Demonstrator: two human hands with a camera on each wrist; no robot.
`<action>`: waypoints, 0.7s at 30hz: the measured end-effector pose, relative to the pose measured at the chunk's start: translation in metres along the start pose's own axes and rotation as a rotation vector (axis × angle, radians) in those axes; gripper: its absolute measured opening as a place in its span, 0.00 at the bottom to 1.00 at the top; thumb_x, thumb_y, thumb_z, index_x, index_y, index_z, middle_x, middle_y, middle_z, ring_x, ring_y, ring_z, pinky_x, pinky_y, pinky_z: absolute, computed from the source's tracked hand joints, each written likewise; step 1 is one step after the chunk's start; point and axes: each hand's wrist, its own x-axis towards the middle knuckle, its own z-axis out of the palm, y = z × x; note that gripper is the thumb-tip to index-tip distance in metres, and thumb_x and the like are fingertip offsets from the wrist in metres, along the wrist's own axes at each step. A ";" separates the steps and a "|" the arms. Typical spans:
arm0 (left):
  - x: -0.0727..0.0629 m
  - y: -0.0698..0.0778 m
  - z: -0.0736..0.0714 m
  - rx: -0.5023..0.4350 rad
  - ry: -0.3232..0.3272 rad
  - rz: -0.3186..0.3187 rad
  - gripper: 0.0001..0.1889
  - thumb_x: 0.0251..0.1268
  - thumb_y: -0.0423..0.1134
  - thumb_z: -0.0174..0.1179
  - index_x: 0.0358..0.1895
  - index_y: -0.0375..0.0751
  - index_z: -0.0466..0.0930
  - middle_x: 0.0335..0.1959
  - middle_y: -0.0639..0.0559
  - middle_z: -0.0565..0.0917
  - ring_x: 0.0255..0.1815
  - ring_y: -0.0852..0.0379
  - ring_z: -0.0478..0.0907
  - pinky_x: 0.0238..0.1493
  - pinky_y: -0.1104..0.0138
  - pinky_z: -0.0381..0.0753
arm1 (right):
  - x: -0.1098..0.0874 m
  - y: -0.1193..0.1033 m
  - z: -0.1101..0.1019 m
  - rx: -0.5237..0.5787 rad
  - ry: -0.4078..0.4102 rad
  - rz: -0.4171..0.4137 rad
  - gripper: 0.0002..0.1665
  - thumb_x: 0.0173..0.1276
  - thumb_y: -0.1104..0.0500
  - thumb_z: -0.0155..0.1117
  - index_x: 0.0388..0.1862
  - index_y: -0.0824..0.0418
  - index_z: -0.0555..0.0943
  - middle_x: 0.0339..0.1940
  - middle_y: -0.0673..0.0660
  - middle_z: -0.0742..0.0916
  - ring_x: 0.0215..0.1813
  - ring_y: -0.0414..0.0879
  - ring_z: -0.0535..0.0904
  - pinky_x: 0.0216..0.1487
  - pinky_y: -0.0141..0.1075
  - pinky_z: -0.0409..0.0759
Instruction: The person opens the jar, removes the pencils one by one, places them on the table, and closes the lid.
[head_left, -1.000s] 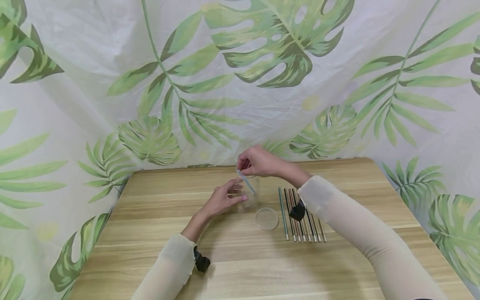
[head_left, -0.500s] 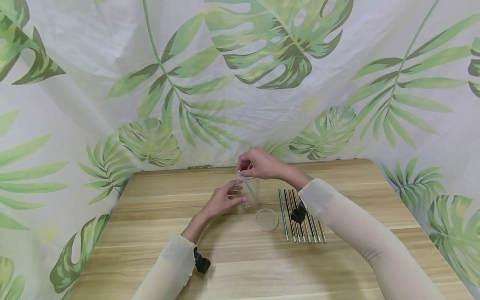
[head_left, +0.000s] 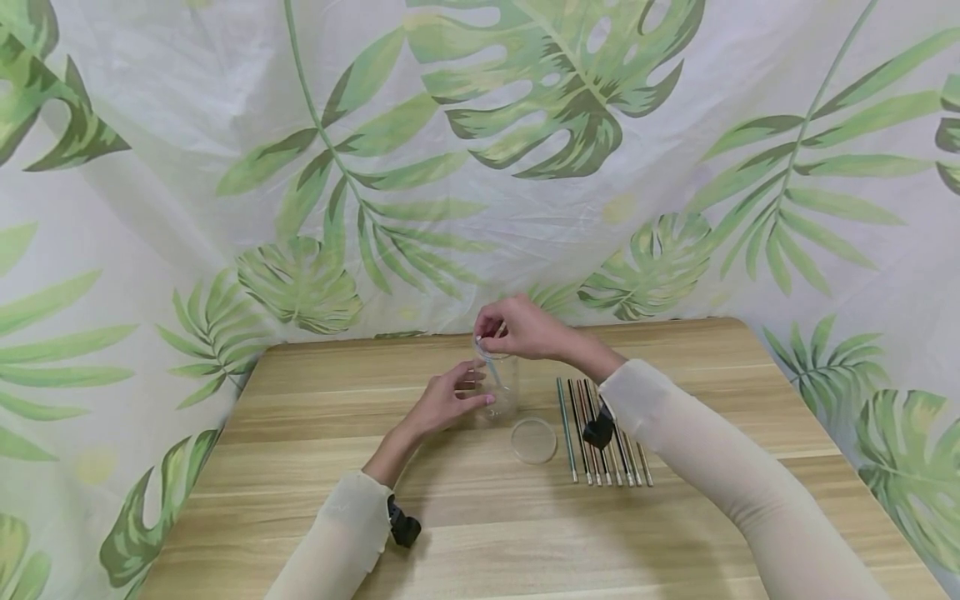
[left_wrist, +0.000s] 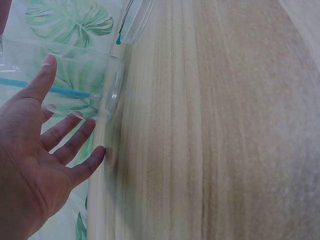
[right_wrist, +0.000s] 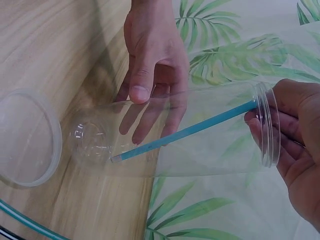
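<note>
A clear plastic jar [head_left: 507, 403] stands upright near the table's back edge. My left hand [head_left: 444, 398] holds it from the left; in the right wrist view the thumb lies along the near side and the spread fingers pass behind. At the jar's mouth, my right hand [head_left: 517, 329] pinches the upper end of a blue pencil [right_wrist: 190, 131], its fingertips just inside the rim. The pencil slants down inside the jar, with its metal-banded end [right_wrist: 116, 158] near the bottom. No other pencil shows in the jar.
A round clear lid [head_left: 534, 441] lies flat in front of the jar. To its right is a row of several pencils [head_left: 567, 429], teal, black and brown, partly beneath the right wrist's black camera [head_left: 597, 431]. A leaf-patterned cloth [head_left: 420, 250] hangs behind the wooden table [head_left: 480, 533].
The blue pencil's lower end has swung slightly left inside the jar, so it leans less. Both hands stay nearly where they were, on the jar and at its mouth.
</note>
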 end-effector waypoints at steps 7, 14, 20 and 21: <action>0.001 -0.001 0.000 0.003 -0.002 0.000 0.37 0.69 0.40 0.74 0.77 0.34 0.69 0.66 0.30 0.81 0.64 0.36 0.83 0.63 0.48 0.86 | -0.004 -0.001 0.000 0.085 0.056 0.019 0.03 0.72 0.68 0.69 0.43 0.65 0.87 0.38 0.56 0.92 0.43 0.46 0.89 0.48 0.37 0.91; 0.001 0.000 -0.001 0.002 -0.002 0.000 0.37 0.69 0.40 0.74 0.76 0.33 0.69 0.66 0.30 0.81 0.64 0.36 0.83 0.63 0.49 0.86 | -0.009 -0.002 -0.002 0.179 0.122 0.008 0.05 0.72 0.69 0.69 0.44 0.69 0.87 0.39 0.62 0.92 0.41 0.49 0.89 0.47 0.42 0.91; 0.001 0.000 0.000 -0.001 -0.006 0.000 0.36 0.69 0.40 0.74 0.77 0.36 0.70 0.67 0.30 0.81 0.64 0.36 0.83 0.64 0.47 0.85 | -0.012 -0.001 -0.002 0.234 0.179 0.012 0.06 0.73 0.70 0.69 0.47 0.70 0.86 0.40 0.62 0.92 0.42 0.52 0.90 0.46 0.40 0.90; 0.001 0.000 0.000 0.000 -0.006 0.000 0.36 0.69 0.40 0.74 0.77 0.36 0.70 0.67 0.30 0.81 0.65 0.36 0.83 0.64 0.47 0.85 | -0.012 0.000 -0.002 0.244 0.189 0.017 0.07 0.73 0.70 0.69 0.47 0.70 0.86 0.40 0.61 0.92 0.42 0.53 0.90 0.47 0.40 0.90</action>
